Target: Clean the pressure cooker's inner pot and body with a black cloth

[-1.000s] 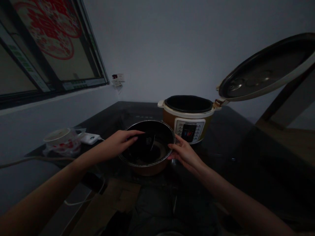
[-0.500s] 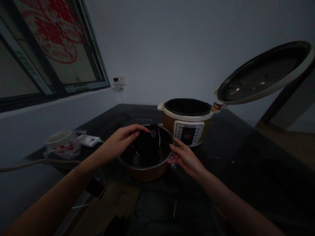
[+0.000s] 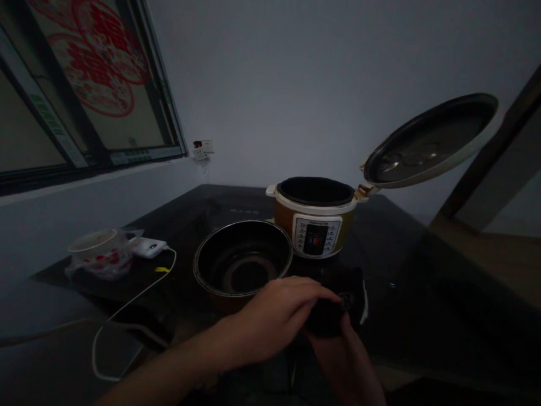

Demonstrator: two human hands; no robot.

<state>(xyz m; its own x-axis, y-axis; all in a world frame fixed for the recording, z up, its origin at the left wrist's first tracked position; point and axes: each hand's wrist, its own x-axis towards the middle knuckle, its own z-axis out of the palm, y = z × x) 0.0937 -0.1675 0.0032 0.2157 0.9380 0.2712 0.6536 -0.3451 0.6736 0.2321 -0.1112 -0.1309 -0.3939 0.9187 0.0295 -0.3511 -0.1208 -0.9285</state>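
A black cloth-like piece with a small printed emblem and a whitish edge is held between my two hands, right of the pot. My left hand is closed on it from the left, fingertips near the emblem. Under and in front of it, my right hand grips its near side with the thumb up; the other fingers are hidden. Beside my left hand stands a round inner pot, dark inside, its interior bare. Behind it is an electric pressure cooker with its lid raised to the right.
At the left of the dark glossy table sit a bowl in a plastic bag and a white charger with a trailing cable. A wall socket is near the window.
The black cloth has come out of the inner pot and moved right, carried by my left hand. My right hand has let go of the pot's rim and now holds the cloth too.
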